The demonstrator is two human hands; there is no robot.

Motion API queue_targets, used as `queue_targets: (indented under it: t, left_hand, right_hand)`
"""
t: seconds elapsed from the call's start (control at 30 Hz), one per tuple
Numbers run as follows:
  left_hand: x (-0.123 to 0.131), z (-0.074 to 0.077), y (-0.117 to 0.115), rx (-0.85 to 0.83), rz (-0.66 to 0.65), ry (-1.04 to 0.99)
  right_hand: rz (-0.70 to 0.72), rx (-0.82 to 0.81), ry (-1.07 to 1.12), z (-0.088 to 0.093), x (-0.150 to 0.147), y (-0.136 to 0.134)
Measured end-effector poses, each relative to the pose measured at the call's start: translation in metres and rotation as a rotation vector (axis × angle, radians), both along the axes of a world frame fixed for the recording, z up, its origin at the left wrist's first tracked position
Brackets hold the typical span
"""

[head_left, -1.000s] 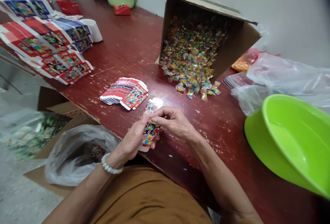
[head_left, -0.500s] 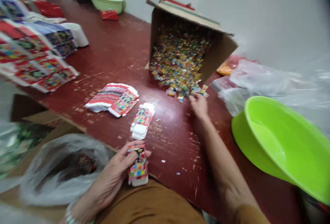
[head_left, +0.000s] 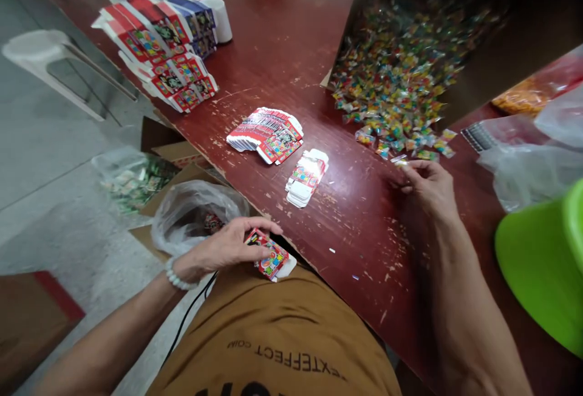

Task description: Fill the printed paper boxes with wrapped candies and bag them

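- Head view is showing the left hand (head_left: 223, 249) gripping a small red printed cardboard carton (head_left: 272, 259), fingers wrapped over its top, just off the near edge of the dark red wooden surface (head_left: 273, 62) and above the lap.
- A second ago both hands were working that carton together over the surface; now they are well apart.
- The right hand (head_left: 430, 184) is reaching out to the loose edge of the heap of colourful wrapped sweets (head_left: 392, 74), which is spilling from a tipped brown cardboard box (head_left: 537, 25).
- Its fingertips are narrowing into a pinch on what seems to be one small clear-wrapped sweet (head_left: 401, 162), though it is too tiny to be sure.
- A fanned stack of flat red carton blanks (head_left: 266, 133) and a shorter white-edged pile (head_left: 307, 177) are lying between the hands.
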State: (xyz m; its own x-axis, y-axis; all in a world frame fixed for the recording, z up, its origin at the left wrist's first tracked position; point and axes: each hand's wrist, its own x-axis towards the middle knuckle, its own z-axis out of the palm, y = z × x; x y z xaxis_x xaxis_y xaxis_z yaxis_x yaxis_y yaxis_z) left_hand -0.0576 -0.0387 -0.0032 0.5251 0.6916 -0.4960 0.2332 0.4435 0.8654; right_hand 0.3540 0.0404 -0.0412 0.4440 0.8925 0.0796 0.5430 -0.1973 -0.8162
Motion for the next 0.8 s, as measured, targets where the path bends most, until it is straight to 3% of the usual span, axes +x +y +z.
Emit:
queue_targets:
  t: [0.07,0.13,0.23,0.37,0.43,0.53,0.63,0.8]
  left_hand:
    - [-0.013,0.007,0.008,-0.004,-0.21,0.065]
    - [-0.023,0.008,0.013,-0.014,-0.303,0.089]
    - [-0.03,0.001,0.013,-0.147,-0.264,0.009]
    - [-0.028,-0.008,0.006,-0.204,-0.054,-0.144]
    - [-0.024,-0.007,0.002,-0.162,0.033,-0.165]
    - [-0.015,-0.001,-0.003,-0.178,0.062,-0.188]
    - [-0.004,0.004,-0.007,-0.202,0.086,-0.231]
    - [0.013,0.01,-0.009,-0.22,0.083,-0.226]
  right_hand:
    - [0.119,-0.017,0.291,0.011,-0.031,-0.021]
    - [0.329,-0.104,0.497,0.024,-0.071,-0.045]
    - [0.553,-0.175,0.684,0.039,-0.133,-0.08]
    - [0.633,-0.21,0.84,0.038,-0.184,-0.102]
    - [0.601,-0.184,0.791,0.034,-0.194,-0.101]
    - [0.532,-0.115,0.753,0.035,-0.196,-0.092]
    - [0.553,-0.096,0.768,0.041,-0.196,-0.086]
    - [0.615,0.045,0.418,0.046,-0.198,-0.084]
